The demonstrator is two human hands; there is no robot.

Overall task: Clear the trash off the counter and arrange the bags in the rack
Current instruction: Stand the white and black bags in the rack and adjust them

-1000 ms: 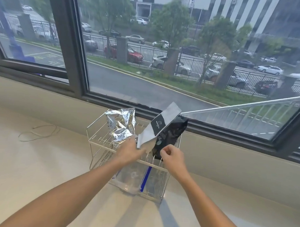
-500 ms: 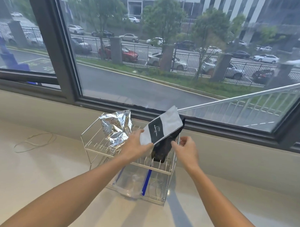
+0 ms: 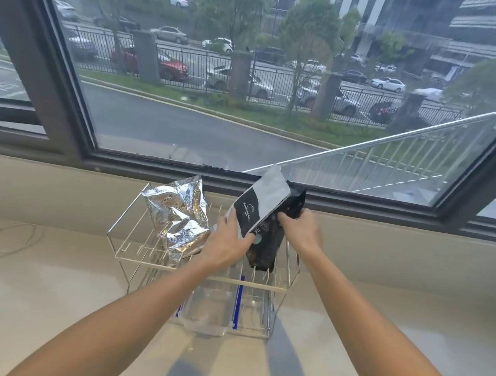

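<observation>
A wire rack stands on the pale counter under the window. A crumpled silver foil bag stands upright in the rack's left slots. My left hand grips the lower end of a grey and black bag, which leans to the right above the rack. Behind it a black bag rests with its bottom among the rack's right prongs, and my right hand holds its upper part.
A clear plastic tray with blue strips lies under the rack. A thin looped cord lies on the counter at the far left. The window sill and dark frame run right behind the rack.
My right hand has risen from the black bag's lower end to its upper part, and the bag now stands lower in the rack. The grey and black bag stays in my left hand.
</observation>
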